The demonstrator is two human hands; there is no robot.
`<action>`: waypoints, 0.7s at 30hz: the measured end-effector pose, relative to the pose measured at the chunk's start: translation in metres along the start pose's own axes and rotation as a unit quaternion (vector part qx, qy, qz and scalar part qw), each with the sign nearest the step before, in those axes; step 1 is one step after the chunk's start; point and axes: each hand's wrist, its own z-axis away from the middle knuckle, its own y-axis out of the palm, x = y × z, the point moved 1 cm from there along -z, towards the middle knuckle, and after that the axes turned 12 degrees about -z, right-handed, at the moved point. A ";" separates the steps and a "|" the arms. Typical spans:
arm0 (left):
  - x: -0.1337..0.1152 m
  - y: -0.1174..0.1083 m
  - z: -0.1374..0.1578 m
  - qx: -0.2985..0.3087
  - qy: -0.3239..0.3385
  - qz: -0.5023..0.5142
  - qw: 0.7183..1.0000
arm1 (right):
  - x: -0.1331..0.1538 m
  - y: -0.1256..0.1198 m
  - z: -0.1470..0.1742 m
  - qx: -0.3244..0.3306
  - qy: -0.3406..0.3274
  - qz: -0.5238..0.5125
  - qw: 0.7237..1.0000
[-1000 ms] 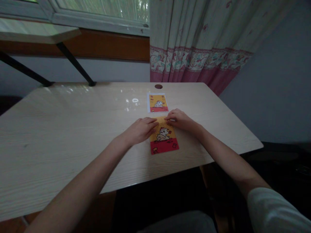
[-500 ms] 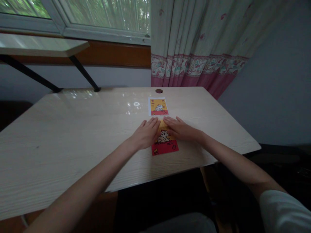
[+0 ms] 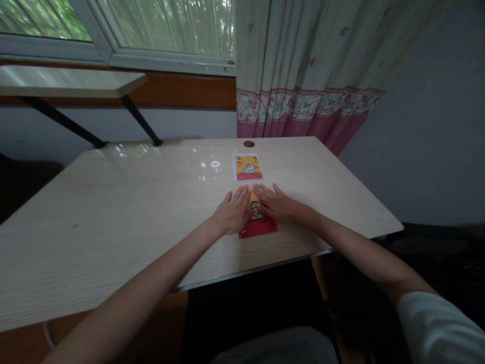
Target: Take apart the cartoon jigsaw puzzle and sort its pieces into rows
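Flat on the desk in front of me lies a yellow and red picture (image 3: 258, 228) with a white cartoon animal drawn on it. My left hand (image 3: 233, 210) rests flat over its left side, fingers stretched out. Over the upper right part lies my right hand (image 3: 278, 202), also flat with fingers extended. The two sets of fingertips nearly meet and hide much of the picture's upper half. Just beyond them is a matching picture card (image 3: 248, 168) with a white border, untouched by either hand.
The pale wooden desk (image 3: 151, 212) spreads widest to the left. A round cable hole (image 3: 249, 144) sits near its back edge. At the back left a raised shelf (image 3: 76, 81) stands on black legs. A curtain (image 3: 295, 71) hangs behind, beside a window (image 3: 170, 30).
Both hands have slid slightly closer together over the near picture, covering more of its drawing. The camera view has shifted a little. The far picture card stays in its place.
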 end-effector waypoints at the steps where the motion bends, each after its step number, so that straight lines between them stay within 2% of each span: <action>1: 0.000 -0.001 0.002 0.000 -0.001 -0.002 1.000 | 0.000 0.000 0.002 0.003 0.001 -0.002 1.000; 9: -0.019 -0.005 0.030 -0.022 -0.024 -0.001 0.999 | 0.017 0.015 0.036 -0.035 -0.027 0.024 0.999; 14: -0.025 -0.003 0.031 -0.017 -0.040 0.010 0.999 | 0.028 0.021 0.039 -0.028 -0.019 0.023 0.999; 18: -0.020 -0.002 0.032 -0.012 -0.029 0.025 0.999 | 0.027 0.015 0.039 -0.024 -0.025 0.002 0.999; 21: -0.005 0.000 0.043 -0.003 -0.008 0.048 0.999 | 0.019 0.007 0.045 -0.031 -0.014 -0.012 0.999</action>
